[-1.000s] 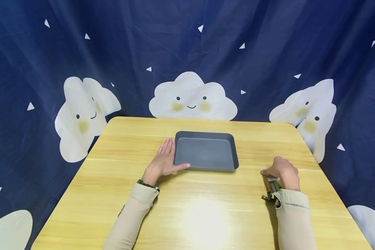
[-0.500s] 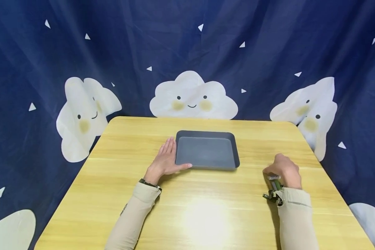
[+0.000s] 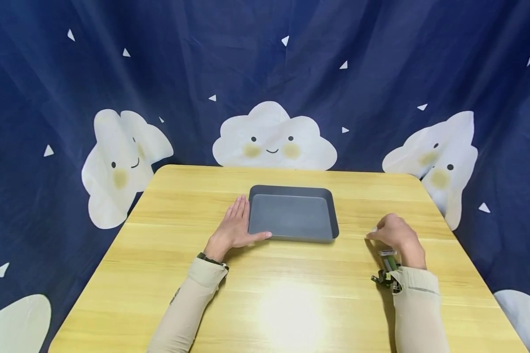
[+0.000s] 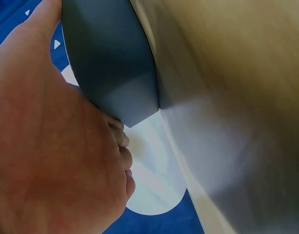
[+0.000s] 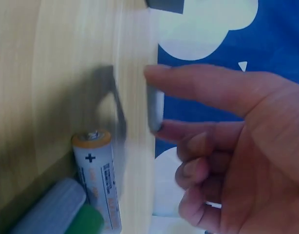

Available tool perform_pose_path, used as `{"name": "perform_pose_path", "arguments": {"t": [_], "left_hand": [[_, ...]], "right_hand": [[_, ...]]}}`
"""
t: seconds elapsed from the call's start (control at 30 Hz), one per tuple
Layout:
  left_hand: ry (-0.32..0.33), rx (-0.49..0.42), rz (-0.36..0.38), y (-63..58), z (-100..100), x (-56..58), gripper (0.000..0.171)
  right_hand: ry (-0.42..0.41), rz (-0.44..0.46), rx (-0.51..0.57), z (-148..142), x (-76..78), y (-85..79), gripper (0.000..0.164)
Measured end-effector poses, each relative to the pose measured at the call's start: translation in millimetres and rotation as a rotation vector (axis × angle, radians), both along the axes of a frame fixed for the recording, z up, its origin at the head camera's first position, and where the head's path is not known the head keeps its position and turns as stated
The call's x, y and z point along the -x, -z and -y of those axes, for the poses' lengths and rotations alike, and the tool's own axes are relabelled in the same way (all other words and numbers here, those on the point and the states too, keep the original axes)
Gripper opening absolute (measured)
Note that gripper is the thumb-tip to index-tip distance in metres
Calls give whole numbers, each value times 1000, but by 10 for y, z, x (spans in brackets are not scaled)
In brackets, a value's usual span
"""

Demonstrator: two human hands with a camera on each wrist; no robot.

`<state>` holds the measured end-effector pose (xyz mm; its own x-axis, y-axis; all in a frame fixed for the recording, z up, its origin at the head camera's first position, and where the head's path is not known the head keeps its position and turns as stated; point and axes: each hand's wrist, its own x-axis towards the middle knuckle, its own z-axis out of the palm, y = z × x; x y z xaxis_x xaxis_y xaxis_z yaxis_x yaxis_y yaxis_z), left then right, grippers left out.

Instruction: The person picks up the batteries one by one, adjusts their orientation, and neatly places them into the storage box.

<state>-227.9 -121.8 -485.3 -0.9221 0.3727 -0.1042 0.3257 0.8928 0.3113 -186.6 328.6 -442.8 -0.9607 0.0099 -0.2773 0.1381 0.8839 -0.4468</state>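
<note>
A shallow dark grey rectangular tray (image 3: 291, 215) lies on the wooden table. My left hand (image 3: 234, 229) rests against its left side with straight fingers, the thumb stretched along the front rim; the tray's outer wall (image 4: 110, 53) fills the top of the left wrist view. To the right of the tray, my right hand (image 3: 396, 234) pinches a small light-grey piece (image 5: 155, 108) with a dark end between thumb and forefinger, above the table. I cannot tell what kind of thing it is. A white battery (image 5: 98, 180) with an orange end lies below this hand.
Beside the battery in the right wrist view are a blurred grey rounded object (image 5: 49, 209) and a green one (image 5: 86, 220). A dark blue curtain (image 3: 181, 63) with clouds hangs behind the table (image 3: 194, 196). Light glares on the tabletop's near middle.
My right hand has shifted slightly left and away from me, and a white bit now shows at its fingertips. The left hand keeps its place at the tray.
</note>
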Motion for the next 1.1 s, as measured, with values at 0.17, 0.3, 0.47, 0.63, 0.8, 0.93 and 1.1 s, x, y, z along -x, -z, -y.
{"name": "perform_pose_path", "arguments": {"t": [0.17, 0.3, 0.47, 0.63, 0.8, 0.93, 1.1], "left_hand": [[-3, 1, 11, 3, 11, -19, 130], [3, -3, 25, -21, 1, -36, 129], [9, 4, 28, -75, -48, -66, 128], [11, 23, 31, -94, -111, -104, 129], [8, 16, 24, -87, -163, -114, 129], [6, 21, 28, -60, -182, -102, 129], [-2, 29, 43, -14, -184, -71, 131]], "right_hand": [[-85, -152, 37, 62, 48, 5, 49], [-107, -249, 66, 127, 91, -12, 50], [-121, -334, 112, 223, 135, -64, 50], [-107, -359, 182, 332, 159, -119, 47], [-97, -411, 292, 484, 187, -196, 47], [-115, -467, 409, 641, 252, -240, 45], [-159, -455, 568, 856, 403, -248, 42]]}}
